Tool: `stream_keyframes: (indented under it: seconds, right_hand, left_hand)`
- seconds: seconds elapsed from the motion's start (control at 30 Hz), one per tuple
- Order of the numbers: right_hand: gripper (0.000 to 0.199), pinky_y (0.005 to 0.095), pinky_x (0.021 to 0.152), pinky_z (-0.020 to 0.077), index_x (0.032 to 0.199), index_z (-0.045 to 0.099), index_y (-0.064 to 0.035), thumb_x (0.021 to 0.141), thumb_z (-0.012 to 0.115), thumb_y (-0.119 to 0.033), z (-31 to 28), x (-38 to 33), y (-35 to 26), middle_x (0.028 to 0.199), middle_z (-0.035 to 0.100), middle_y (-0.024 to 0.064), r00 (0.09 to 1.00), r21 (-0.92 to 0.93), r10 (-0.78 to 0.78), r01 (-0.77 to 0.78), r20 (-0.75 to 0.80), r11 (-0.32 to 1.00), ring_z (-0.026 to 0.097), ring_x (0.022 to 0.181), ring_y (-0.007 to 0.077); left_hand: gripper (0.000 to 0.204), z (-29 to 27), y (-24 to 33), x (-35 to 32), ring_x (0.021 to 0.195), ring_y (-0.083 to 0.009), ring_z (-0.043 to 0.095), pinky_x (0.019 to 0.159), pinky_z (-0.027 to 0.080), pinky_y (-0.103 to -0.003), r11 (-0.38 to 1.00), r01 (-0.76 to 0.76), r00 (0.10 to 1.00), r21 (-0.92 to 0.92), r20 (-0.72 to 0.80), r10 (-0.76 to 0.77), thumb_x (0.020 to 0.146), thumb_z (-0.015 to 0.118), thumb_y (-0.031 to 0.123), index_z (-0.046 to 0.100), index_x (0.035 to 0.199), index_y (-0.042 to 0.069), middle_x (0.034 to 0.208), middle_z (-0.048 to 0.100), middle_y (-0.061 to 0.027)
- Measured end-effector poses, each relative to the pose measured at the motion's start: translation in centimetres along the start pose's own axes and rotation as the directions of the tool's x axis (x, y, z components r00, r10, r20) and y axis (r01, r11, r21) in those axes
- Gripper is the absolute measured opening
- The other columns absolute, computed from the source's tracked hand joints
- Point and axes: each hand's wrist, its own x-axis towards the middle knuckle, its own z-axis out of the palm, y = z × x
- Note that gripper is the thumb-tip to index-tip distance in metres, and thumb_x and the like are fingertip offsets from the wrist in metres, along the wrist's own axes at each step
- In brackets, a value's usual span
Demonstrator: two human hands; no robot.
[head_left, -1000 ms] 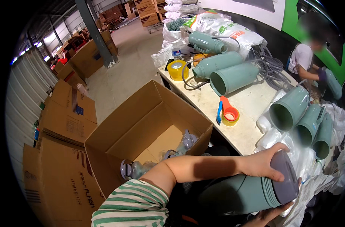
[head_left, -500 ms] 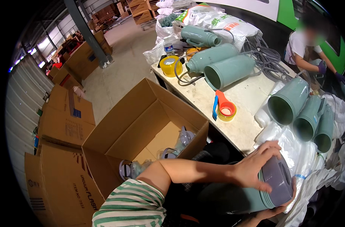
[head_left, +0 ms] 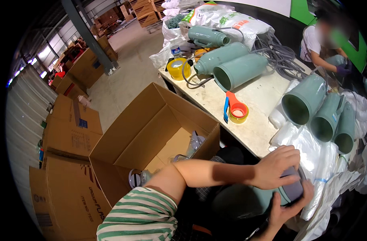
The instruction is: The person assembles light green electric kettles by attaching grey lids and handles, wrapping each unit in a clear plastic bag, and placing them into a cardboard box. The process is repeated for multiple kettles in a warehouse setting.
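Hands at the grey cap (head_left: 293, 188) of a pale green flask (head_left: 248, 203), held low in front of you, just off the near edge of the worktop (head_left: 256, 104). Your left hand (head_left: 278, 166) lies over the cap from above, fingers curled around it; your right hand (head_left: 288, 209) cups the flask's end from below, fingers half open against it. The step in hand looks like seating or turning the cap on the flask. The next move would call for a firm grip on the body with one hand while the other twists. An open cardboard box (head_left: 151, 136) stands just to your left. On the worktop lie more green flasks (head_left: 239, 70), an orange tape holder (head_left: 236, 110), a yellow tape roll (head_left: 178, 68) and clear plastic bags (head_left: 308, 144). Another person (head_left: 322, 44) works at the far end.
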Motion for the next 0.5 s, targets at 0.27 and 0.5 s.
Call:
stream_keyframes:
  seconds: [0.27,0.5]
  right_hand:
    - [0.059,0.0469,0.118,0.0262,0.119,0.059,-0.0009,0.073,0.084,-0.030,-1.0,0.3,0.6,0.113,0.057,0.0106,0.997,-0.024,0.073,-0.073,-0.012,0.997,0.053,0.114,0.0277]
    - [0.032,0.0438,0.122,0.0221,0.071,0.047,-0.0187,0.096,0.056,-0.036,-8.3,-4.9,7.6,0.067,0.059,-0.0059,0.890,0.963,0.419,0.245,-0.178,-0.110,0.047,0.095,0.0157]
  left_hand:
    - [0.010,3.9,-0.2,-1.2,0.092,-0.0332,0.061,0.081,0.048,-0.042,1.000,-0.012,0.993,0.023,-0.116,0.014,0.086,0.069,0.007,0.064,0.094,0.003,0.095,0.063,-0.0121]
    - [0.022,-2.8,-7.3,-13.1,0.071,-0.0122,0.056,0.070,0.047,-0.027,0.543,0.822,0.521,-0.173,0.611,-0.596,0.100,0.054,0.006,0.063,0.081,-0.001,0.069,0.057,-0.0032]
